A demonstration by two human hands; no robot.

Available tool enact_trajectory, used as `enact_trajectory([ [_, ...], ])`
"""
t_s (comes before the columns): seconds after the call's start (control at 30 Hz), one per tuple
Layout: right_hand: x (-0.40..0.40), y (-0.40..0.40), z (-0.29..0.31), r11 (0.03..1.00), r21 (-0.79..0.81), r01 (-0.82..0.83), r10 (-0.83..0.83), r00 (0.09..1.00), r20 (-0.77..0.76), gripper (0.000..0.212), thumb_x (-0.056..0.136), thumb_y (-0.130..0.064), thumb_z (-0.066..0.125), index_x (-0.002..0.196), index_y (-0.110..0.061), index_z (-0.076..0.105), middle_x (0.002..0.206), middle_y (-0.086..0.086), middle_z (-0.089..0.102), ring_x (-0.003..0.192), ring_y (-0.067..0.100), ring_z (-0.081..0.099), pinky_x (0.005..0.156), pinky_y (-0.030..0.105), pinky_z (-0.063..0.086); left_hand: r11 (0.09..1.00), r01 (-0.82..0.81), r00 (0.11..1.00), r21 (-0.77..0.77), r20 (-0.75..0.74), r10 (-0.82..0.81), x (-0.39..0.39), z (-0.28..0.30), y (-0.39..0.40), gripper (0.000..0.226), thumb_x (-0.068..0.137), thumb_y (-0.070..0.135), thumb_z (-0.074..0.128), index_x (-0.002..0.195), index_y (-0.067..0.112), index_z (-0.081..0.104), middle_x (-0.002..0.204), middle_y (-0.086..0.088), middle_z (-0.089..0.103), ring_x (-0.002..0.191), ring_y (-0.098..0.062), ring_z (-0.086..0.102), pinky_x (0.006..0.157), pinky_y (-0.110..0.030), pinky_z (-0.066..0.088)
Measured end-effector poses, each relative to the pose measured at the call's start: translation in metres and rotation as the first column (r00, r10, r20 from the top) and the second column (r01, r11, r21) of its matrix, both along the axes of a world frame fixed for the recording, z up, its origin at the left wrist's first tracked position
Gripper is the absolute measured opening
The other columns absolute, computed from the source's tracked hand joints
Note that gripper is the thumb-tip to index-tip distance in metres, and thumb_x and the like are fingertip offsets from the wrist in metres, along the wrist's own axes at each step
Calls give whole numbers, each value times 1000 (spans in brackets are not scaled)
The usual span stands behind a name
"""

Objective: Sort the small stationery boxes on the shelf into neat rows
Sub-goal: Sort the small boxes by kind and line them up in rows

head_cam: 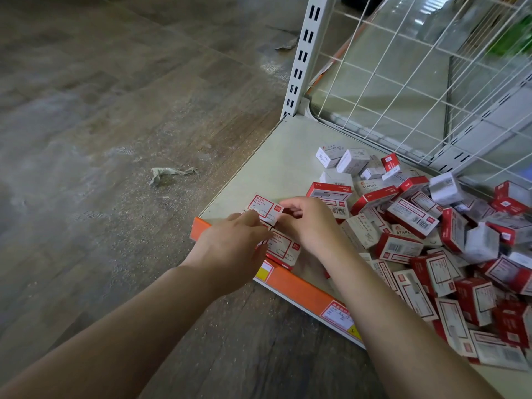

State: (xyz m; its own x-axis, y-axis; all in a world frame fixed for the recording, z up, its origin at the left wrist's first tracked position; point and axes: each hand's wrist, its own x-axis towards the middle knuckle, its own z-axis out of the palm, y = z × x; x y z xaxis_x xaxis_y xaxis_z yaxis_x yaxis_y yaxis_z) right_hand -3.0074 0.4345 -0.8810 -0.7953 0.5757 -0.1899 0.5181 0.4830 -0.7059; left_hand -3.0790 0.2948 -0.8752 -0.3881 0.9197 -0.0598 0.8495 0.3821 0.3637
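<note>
1. The right hand (309, 223) curls its fingers over the far end of a red-and-white paper clip box (264, 210), pinching it near the left front corner of the shelf (276, 156), apparently to square it up.
2. The left hand (230, 240) meets the same box from the near side; its fingertips touch the box edge, but whether they pinch it or only press cannot be told, since the back of the hand hides them.
3. Just in front, a second paper clip box (283, 249) lies flat against the orange price rail (299, 286), partly under both hands. The rail likely serves as a straight edge for starting a row, which would explain beginning at this corner.
4. To the right, well apart from the two aligned boxes, the unsorted heap of staple and clip boxes (431, 240) lies tumbled at every angle, reaching back to the wire grid panel (417, 67).
5. By my judgement the sorting has barely begun: two boxes placed, the heap untouched.
6. Beyond the shelf, a crumpled scrap of paper (169, 174) lies on the wood-pattern floor (100, 110).
</note>
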Motion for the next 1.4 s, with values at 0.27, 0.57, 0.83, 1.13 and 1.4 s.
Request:
enact_trajectory([
  [0.27, 1, -2, 0, 1000, -2, -6, 6, 1000, -23, 26, 91, -20, 56, 116, -20, 65, 108, -3, 67, 83, 3, 56, 61, 7, 42, 1000, -1, 1000, -27, -7, 0, 0, 0, 2, 35, 96, 32, 37, 127, 31, 52, 121, 7, 49, 112, -13, 44, 89, -30, 44],
  [0.57, 9, -2, 4, 994, 107, -10, 10, 1000, 1, 28, 95, -22, 49, 120, -20, 60, 106, -8, 63, 89, 3, 52, 65, 11, 38, 996, -32, 999, -81, -21, 30, 4, 5, 5, 34, 96, 33, 37, 126, 27, 52, 122, 5, 48, 114, -16, 44, 90, -34, 46],
  [0.83, 49, 16, 18, 979, 170, 117, -109, 993, -54, 23, 91, -13, 54, 112, -18, 64, 101, -8, 63, 89, 2, 53, 70, 8, 40, 994, -25, 1000, -111, 5, 26, 22, 17, 14, 34, 96, 31, 40, 128, 23, 51, 128, 2, 48, 117, -18, 45, 96, -35, 43],
  [1.13, 111, 28, 28, 980, 168, 105, -119, 990, 78, 34, 86, -2, 54, 115, -16, 64, 113, -3, 63, 93, 2, 52, 82, 13, 41, 988, 65, 998, -139, 9, -64, 56, 21, 23, 33, 97, 32, 38, 125, 21, 53, 116, 3, 52, 108, -14, 50, 91, -28, 44],
  [1.4, 128, 30, 23, 980, 194, 37, -67, 987, 147, 46, 83, -10, 64, 127, -19, 55, 126, -1, 56, 113, 12, 52, 95, 24, 41, 984, 28, 999, -177, 23, -25, 59, 18, 24, 33, 97, 31, 39, 123, 20, 55, 116, 2, 50, 104, -13, 51, 90, -32, 48],
])
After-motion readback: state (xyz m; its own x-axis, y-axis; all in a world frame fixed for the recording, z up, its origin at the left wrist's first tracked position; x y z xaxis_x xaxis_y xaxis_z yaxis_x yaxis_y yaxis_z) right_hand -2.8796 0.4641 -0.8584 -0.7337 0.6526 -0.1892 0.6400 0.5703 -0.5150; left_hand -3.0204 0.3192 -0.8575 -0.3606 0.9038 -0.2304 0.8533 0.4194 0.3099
